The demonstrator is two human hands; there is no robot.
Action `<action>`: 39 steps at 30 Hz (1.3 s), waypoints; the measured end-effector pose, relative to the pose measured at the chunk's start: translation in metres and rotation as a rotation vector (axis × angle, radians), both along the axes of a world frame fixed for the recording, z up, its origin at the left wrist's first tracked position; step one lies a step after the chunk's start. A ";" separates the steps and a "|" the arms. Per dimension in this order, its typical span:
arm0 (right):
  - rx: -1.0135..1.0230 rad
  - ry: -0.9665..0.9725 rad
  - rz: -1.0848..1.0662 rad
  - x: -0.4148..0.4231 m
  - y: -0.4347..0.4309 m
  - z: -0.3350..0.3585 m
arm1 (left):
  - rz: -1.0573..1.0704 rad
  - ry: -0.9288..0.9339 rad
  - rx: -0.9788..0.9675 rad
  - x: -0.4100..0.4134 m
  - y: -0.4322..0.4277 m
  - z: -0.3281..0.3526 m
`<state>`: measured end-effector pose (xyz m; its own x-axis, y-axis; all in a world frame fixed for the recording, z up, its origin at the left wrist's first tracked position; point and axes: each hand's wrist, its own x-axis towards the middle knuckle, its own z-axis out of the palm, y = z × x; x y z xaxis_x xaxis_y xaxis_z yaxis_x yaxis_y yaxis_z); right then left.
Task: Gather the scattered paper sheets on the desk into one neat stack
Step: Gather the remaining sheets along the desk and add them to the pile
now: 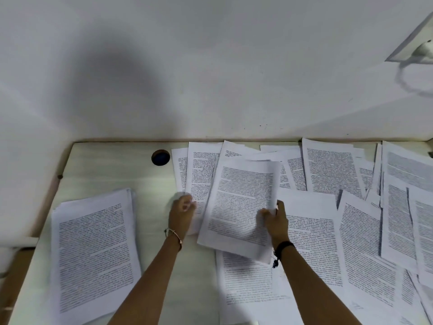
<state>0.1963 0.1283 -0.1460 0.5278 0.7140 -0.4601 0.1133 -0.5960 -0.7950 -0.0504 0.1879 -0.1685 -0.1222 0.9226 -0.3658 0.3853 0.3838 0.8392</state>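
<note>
White wall (210, 66) — pale desk (105, 170)

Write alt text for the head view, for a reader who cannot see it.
A person's right hand pinches the right edge of a white printed paper sheet above many scattered printed sheets on a pale wooden desk. The blurred left hand is beside that sheet; a rough stack of sheets lies left.

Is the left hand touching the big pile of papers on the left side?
Apart. The head view shows a strip of bare desk between the left hand and the paper stack.
</note>
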 end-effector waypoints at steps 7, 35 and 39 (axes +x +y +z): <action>-0.037 -0.102 -0.060 0.024 0.019 -0.008 | 0.158 -0.010 -0.075 -0.010 0.044 -0.002; -0.104 -0.038 -0.221 0.046 0.004 -0.022 | -0.024 -0.233 -0.157 0.017 0.050 0.009; -0.114 0.055 -0.160 0.036 0.007 -0.028 | 0.080 -0.231 -0.169 -0.041 0.037 0.021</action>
<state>0.2322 0.1350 -0.1737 0.6022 0.5649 -0.5642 -0.0312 -0.6895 -0.7236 -0.0910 0.2251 -0.1471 -0.0877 0.8371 -0.5400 0.1548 0.5469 0.8227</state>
